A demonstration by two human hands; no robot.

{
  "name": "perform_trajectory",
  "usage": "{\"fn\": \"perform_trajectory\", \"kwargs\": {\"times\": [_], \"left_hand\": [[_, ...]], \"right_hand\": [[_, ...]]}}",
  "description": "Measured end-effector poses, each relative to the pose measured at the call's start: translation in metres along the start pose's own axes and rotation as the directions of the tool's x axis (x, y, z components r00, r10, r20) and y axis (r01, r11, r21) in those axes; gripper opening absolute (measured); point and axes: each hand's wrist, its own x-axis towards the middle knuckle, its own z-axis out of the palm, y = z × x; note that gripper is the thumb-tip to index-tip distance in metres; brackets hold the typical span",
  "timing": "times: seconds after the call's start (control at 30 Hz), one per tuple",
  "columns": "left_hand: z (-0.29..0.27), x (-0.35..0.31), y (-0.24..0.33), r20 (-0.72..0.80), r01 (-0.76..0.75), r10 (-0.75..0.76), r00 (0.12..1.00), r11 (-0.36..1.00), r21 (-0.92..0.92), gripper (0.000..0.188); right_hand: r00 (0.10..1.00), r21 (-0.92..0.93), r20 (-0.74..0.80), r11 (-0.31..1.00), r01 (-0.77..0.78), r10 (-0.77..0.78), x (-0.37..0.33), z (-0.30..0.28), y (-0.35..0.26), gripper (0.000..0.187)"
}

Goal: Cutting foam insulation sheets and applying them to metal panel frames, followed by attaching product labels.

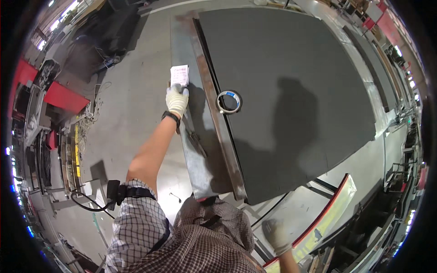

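My left hand (176, 100), in a white knit glove, is closed on the near edge of a small stack of paper slips (179, 75) with printed marks. It is over the grey metal ledge (200, 168). Just nearer to me on that ledge lies a dark metal hand tool (196, 142), its kind unclear. To the right of the hand, a roll of tape (237, 101) rests flat at the left edge of a large dark grey sheet (318, 59). My right hand (276, 236), also gloved, hangs low at my right side, away from the sheet; its fingers are blurred.
A brown-stained metal bar (214, 98) runs along the sheet's left edge. A curved yellowish panel with a red edge (330, 207) stands at the lower right, near my right hand. Red bins (66, 101) and racks of long material stand at the left.
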Motion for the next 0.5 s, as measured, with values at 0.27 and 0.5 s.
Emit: {"fn": "perform_trajectory", "kwargs": {"times": [0.27, 0.5], "left_hand": [[-0.016, 0.016, 0.054, -0.169, 0.041, -0.035, 0.985, 0.998, 0.037, 0.04], [-0.086, -0.046, 0.03, -0.053, 0.005, -0.009, 0.999, 0.998, -0.066, 0.066]], "right_hand": [[0.909, 0.396, -0.318, 0.834, 0.385, -0.269, 0.231, -0.134, -0.102, 0.059], [0.798, 0.245, -0.582, 0.903, 0.354, -0.155, 0.226, -0.144, -0.078, 0.05]]}}
